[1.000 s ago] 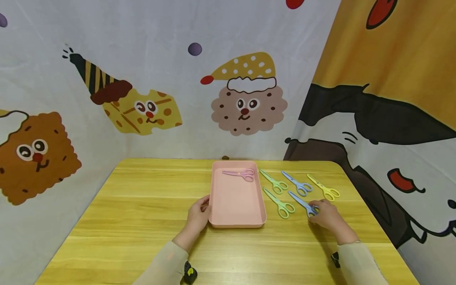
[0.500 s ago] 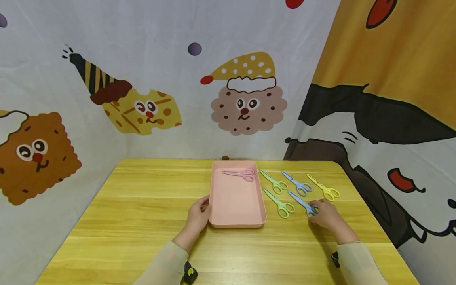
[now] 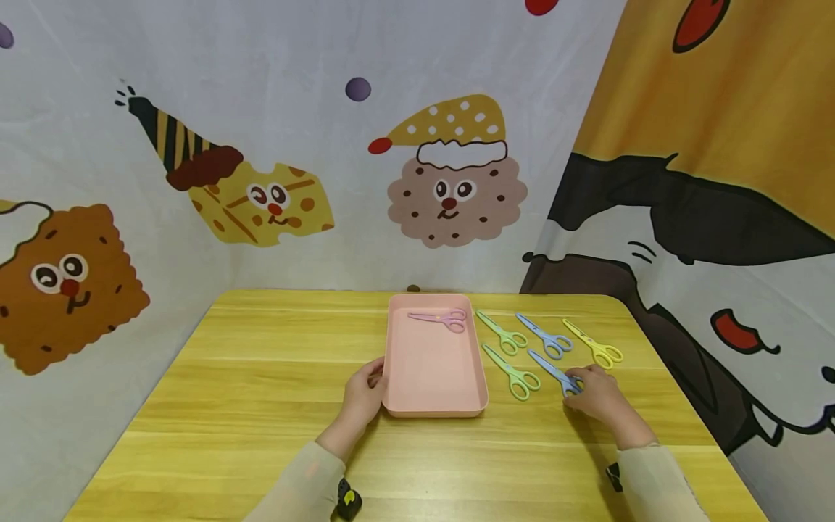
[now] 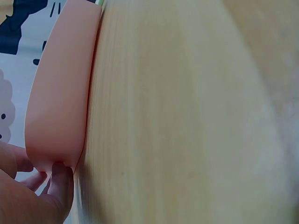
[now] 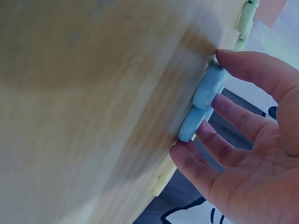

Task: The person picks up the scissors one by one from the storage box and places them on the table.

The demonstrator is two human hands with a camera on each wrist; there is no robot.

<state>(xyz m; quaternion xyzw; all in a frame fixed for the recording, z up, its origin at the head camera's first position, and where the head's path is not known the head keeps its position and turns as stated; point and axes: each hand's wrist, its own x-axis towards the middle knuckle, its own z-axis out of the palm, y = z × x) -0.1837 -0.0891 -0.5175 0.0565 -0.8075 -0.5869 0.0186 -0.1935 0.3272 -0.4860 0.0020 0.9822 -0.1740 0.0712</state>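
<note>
A pink tray (image 3: 435, 370) stands on the table, with pink scissors (image 3: 443, 319) lying in its far end. My left hand (image 3: 363, 391) holds the tray's left side near the front corner; in the left wrist view its fingertips (image 4: 60, 170) press on the outer wall. To the right, my right hand (image 3: 596, 395) grips the handles of the nearer blue scissors (image 3: 550, 368). Up close, thumb and fingers surround the blue handle loops (image 5: 205, 91). The scissors' blades point away and left, and the hand hides part of the handles.
Between tray and right hand lie two green scissors, one nearer (image 3: 512, 373) and one farther (image 3: 502, 333). Farther back are other blue scissors (image 3: 544, 337) and yellow scissors (image 3: 593, 346). A printed cloth (image 3: 293, 87) hangs behind the wooden table (image 3: 248, 362).
</note>
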